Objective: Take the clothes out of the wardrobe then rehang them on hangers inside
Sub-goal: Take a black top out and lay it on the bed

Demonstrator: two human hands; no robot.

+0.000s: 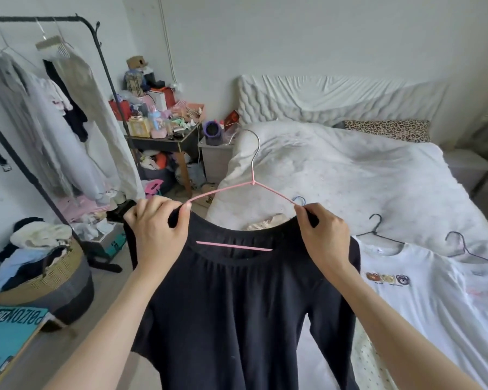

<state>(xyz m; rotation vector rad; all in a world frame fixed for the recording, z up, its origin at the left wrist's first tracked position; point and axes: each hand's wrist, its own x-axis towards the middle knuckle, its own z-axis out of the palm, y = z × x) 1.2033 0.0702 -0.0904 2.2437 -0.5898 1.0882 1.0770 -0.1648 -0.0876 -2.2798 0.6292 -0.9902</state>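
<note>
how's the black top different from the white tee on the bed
The black top is held up in the air by the left hand and the right hand, each pinching a shoulder; the white tee lies flat on the bed. The black top is plain and sits on a pink hanger; the white tee has a small cartoon print and a dark hanger. Both already have a hanger in the neck.

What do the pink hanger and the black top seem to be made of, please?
The hanger looks like thin metal wire with a matte pink coating; its hook is bare and silvery. The black top looks like soft matte knit fabric, perhaps cotton, since it drapes and gathers below the neckline.
</note>
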